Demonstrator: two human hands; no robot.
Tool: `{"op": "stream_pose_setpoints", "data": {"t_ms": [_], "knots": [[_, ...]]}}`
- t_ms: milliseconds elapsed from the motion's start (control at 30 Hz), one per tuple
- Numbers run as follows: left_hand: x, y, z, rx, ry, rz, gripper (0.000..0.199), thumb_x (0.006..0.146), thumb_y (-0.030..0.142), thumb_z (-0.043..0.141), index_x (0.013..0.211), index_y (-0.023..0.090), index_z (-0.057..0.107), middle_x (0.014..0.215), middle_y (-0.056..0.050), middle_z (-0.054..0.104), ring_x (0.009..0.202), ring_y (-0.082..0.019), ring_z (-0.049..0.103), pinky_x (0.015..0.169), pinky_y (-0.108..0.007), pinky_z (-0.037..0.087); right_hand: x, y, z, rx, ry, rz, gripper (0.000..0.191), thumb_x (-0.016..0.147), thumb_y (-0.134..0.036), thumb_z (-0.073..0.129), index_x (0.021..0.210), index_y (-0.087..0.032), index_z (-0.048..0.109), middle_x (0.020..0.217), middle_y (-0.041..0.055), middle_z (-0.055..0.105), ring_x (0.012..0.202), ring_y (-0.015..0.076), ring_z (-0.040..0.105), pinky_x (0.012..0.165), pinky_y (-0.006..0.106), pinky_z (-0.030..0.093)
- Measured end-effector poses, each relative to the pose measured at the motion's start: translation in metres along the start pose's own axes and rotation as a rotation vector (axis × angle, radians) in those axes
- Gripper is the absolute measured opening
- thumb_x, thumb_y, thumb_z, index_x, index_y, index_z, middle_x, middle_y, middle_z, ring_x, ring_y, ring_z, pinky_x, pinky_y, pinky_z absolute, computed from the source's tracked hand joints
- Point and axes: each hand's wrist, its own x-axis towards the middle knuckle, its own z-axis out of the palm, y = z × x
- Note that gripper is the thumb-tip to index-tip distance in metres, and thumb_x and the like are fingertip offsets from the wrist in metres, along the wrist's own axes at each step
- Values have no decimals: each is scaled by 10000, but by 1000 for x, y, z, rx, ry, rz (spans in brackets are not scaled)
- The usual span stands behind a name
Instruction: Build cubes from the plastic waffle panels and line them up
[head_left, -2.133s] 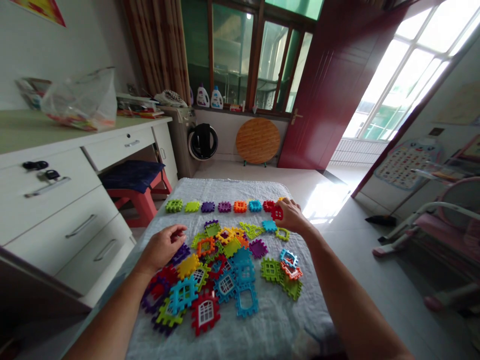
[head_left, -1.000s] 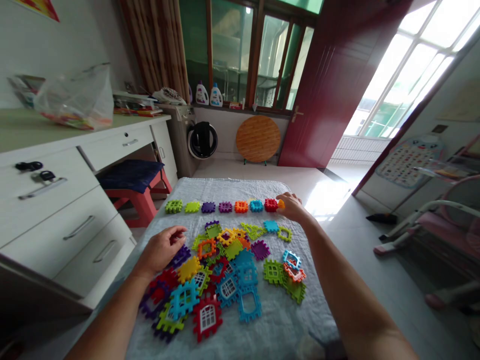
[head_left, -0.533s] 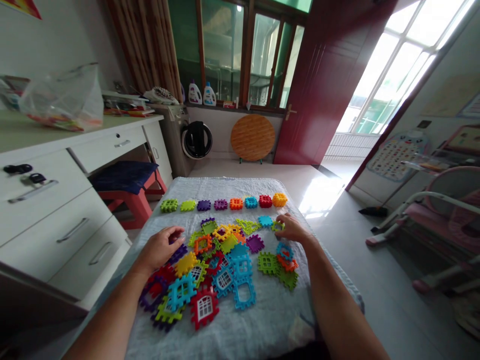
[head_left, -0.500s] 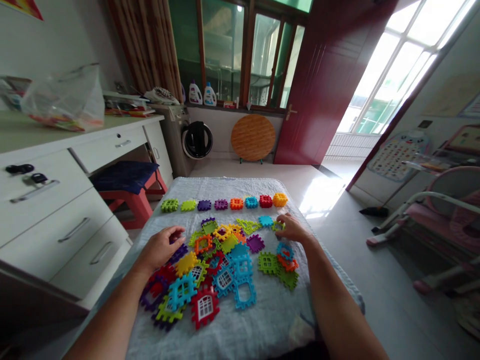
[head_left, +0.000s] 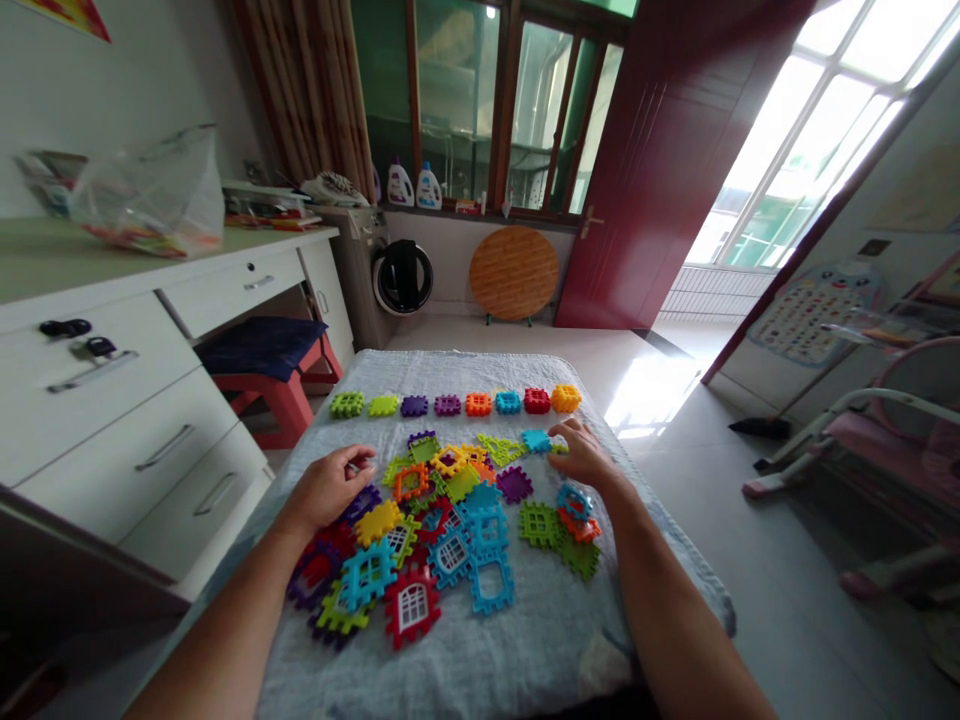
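Note:
My left hand (head_left: 330, 487) rests at the left edge of a heap of toothed plastic building tiles, fingers loosely bent and apart, with nothing seen in them. Beside it lie a dark purple tile (head_left: 363, 503) and a yellow tile (head_left: 379, 522). At the far right of the heap, my right hand (head_left: 581, 453) has thumb and index finger apart, over a mostly covered light-green tile (head_left: 559, 448). Its index fingertip is close to a flat blue tile (head_left: 536, 440); contact is unclear. Nearer me lie a green window tile (head_left: 539, 524) and a blue ring-shaped tile (head_left: 574, 499).
Behind the heap, a row of block cubes runs from a green cube (head_left: 346, 404) to a yellow cube (head_left: 566, 398). All lie on a pale blue cloth (head_left: 450, 665). A white desk (head_left: 112, 340) and a red stool (head_left: 285, 400) stand left, a pink chair (head_left: 874, 440) right.
My right hand has shifted slightly left, towards the blue tile, and covers more of the light-green tile. My left hand has hardly moved. The camera view has turned a little left.

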Motion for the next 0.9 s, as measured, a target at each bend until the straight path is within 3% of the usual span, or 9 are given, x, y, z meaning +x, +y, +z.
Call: {"op": "stream_pose_setpoints", "data": {"t_ms": [133, 333, 400, 467, 533, 600, 767, 900], "knots": [[-1, 4, -1, -6, -12, -6, 433, 708, 510, 526, 979, 199, 658, 814, -24, 708, 677, -173, 634, 683, -258, 495, 5, -2, 5, -2, -40, -40, 332, 751, -258, 585, 1075, -200, 632, 1061, 74, 588, 976, 225, 524, 878, 323, 363], [-2, 6, -1, -22, -16, -7, 433, 708, 514, 527, 974, 200, 662, 812, -25, 711, 688, -178, 639, 685, -260, 496, 2, -10, -1, 26, 109, -20, 300, 775, -244, 598, 1069, -195, 634, 1117, 91, 594, 1047, 248, 504, 908, 357, 363], [-2, 5, -1, -22, -12, -5, 429, 711, 510, 529, 976, 201, 663, 811, -23, 710, 690, -178, 640, 688, -259, 496, -2, -19, -10, 89, 59, -119, 261, 771, -251, 626, 1024, -186, 640, 1058, 82, 614, 1012, 227, 528, 904, 341, 381], [-2, 3, -1, -25, -10, -4, 425, 713, 503, 530, 979, 201, 664, 810, -21, 708, 695, -178, 641, 689, -258, 496, -9, -31, -20, 148, -85, -251, 259, 767, -294, 656, 1002, -186, 642, 1002, 67, 628, 952, 204, 556, 887, 325, 407], [-1, 2, -1, -29, -8, -6, 426, 713, 501, 531, 981, 197, 664, 806, -21, 705, 700, -179, 643, 689, -256, 497, -20, -43, -30, 159, -242, -350, 373, 726, -384, 710, 1041, -197, 638, 1026, 65, 626, 961, 214, 561, 892, 341, 421], [-1, 2, 0, -32, 2, -4, 431, 715, 504, 529, 984, 196, 664, 792, -20, 701, 702, -181, 645, 680, -252, 497, -34, -50, -38, 131, -307, -386, 551, 651, -447, 765, 1126, -212, 617, 1107, 77, 604, 1036, 248, 537, 941, 385, 405], [0, 1, 0, -23, 11, 11, 418, 719, 498, 527, 983, 206, 665, 767, -12, 701, 693, -183, 642, 655, -247, 491, -79, -46, -38, 60, -274, -258, 989, 492, -495, 833, 1368, -230, 459, 1276, 127, 500, 1155, 332, 451, 978, 457, 381], [0, 5, 0, -23, 0, 24, 418, 708, 502, 527, 973, 210, 664, 770, -12, 704, 697, -188, 647, 667, -250, 495, -108, -40, -29, 52, -226, -193, 1017, 496, -445, 834, 1404, -270, 410, 1331, 120, 446, 1163, 337, 428, 967, 445, 386]]}}
